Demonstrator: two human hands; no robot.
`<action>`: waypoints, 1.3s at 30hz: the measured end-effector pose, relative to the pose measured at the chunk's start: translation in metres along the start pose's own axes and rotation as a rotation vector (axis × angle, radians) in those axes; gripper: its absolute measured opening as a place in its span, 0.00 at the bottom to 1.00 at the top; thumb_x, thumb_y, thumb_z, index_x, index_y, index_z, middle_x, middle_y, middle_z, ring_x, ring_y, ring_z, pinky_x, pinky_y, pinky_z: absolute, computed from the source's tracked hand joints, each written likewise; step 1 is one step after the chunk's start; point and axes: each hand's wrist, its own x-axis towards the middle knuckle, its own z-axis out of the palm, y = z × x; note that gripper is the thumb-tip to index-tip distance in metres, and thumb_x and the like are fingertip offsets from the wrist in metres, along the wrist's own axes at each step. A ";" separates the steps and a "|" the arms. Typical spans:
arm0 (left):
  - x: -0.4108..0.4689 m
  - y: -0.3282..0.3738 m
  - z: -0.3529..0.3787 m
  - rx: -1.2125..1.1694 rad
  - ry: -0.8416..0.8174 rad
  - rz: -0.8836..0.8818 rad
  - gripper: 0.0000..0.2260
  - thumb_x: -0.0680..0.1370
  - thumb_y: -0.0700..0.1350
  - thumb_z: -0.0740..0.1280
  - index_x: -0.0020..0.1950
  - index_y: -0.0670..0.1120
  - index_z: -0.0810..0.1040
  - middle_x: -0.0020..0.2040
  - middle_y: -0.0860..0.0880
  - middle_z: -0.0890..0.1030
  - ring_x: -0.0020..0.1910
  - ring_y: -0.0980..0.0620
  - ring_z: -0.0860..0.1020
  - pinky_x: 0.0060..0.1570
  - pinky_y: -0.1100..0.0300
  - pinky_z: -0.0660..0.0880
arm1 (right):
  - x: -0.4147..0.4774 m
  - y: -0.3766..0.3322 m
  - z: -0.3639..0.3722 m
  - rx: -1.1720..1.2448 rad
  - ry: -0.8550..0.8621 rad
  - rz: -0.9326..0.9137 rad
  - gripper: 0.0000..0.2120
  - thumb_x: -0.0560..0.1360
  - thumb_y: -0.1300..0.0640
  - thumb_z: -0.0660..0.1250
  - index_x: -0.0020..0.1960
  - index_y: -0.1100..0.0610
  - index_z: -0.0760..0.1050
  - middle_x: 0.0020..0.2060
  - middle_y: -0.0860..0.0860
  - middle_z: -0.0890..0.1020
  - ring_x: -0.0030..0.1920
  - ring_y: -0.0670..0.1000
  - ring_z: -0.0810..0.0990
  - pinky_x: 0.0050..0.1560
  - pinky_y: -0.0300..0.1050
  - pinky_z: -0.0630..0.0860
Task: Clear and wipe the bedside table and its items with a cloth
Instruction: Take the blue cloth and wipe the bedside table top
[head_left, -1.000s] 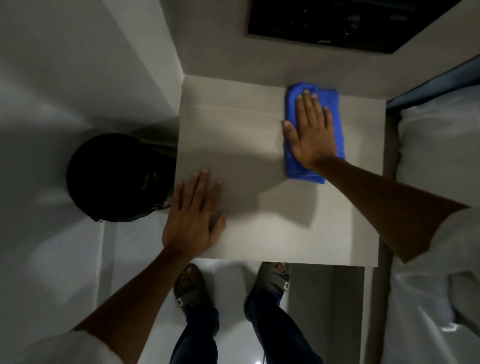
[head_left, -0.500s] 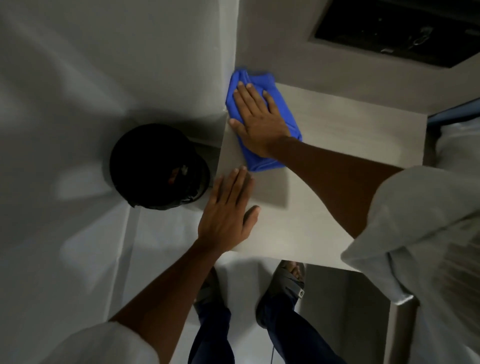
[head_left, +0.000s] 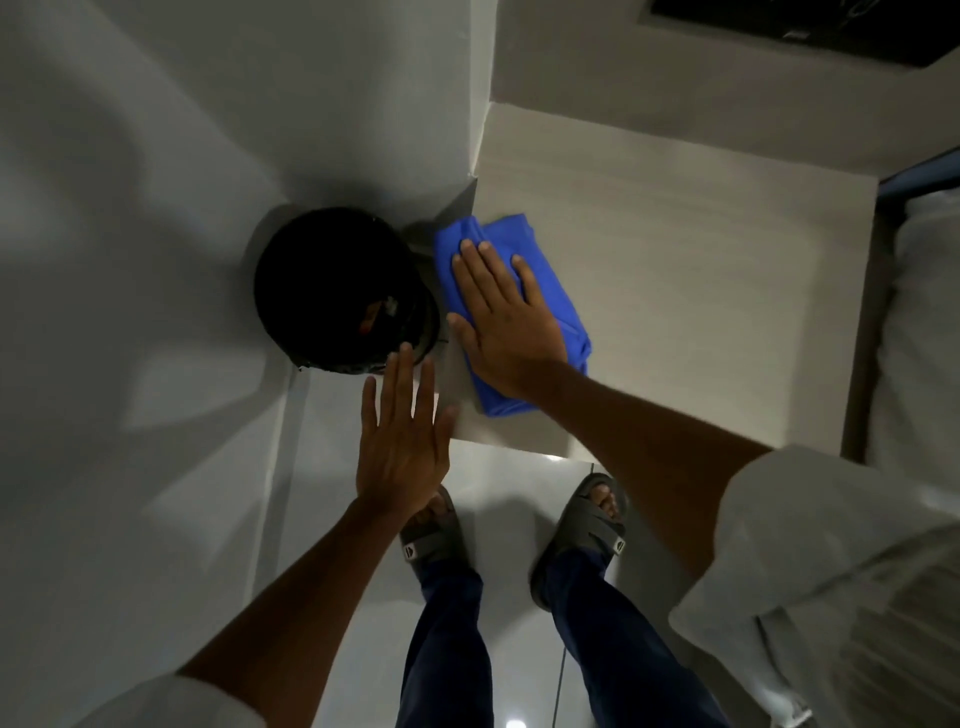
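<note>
The pale wood-grain bedside table (head_left: 675, 291) fills the upper right of the head view. A folded blue cloth (head_left: 561, 317) lies along its left edge, partly overhanging it. My right hand (head_left: 506, 322) presses flat on the cloth, fingers spread and pointing away from me. My left hand (head_left: 402, 441) hovers open and flat just off the table's front left corner, holding nothing, its fingertips near the bin.
A round black waste bin (head_left: 337, 291) stands on the floor in the wall corner, right beside the table's left edge. A bed with white linen (head_left: 924, 312) borders the table's right side. My sandalled feet (head_left: 587, 525) stand on the glossy floor in front.
My right hand has slid the cloth from the far right of the table to its far left corner, then back along the left edge towards me. My left hand lifted off the tabletop.
</note>
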 end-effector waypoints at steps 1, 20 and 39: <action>0.000 0.000 -0.001 0.000 -0.012 -0.003 0.28 0.84 0.55 0.44 0.79 0.41 0.53 0.79 0.37 0.53 0.79 0.41 0.53 0.75 0.41 0.57 | -0.010 -0.006 0.003 0.013 0.000 0.011 0.29 0.82 0.44 0.47 0.78 0.58 0.52 0.78 0.53 0.56 0.78 0.53 0.51 0.77 0.56 0.49; 0.028 0.068 0.013 0.142 -0.017 0.405 0.29 0.82 0.59 0.49 0.80 0.46 0.53 0.80 0.39 0.53 0.80 0.41 0.50 0.76 0.40 0.51 | -0.212 0.137 0.011 0.129 0.040 0.789 0.29 0.82 0.46 0.43 0.79 0.57 0.46 0.79 0.55 0.50 0.79 0.53 0.45 0.77 0.56 0.45; 0.060 0.106 -0.056 -0.534 -0.196 -0.050 0.23 0.75 0.56 0.71 0.64 0.44 0.75 0.64 0.43 0.78 0.63 0.42 0.74 0.59 0.50 0.71 | -0.094 0.087 -0.076 0.810 -0.089 1.256 0.26 0.75 0.60 0.60 0.70 0.63 0.57 0.66 0.66 0.71 0.64 0.68 0.72 0.60 0.55 0.73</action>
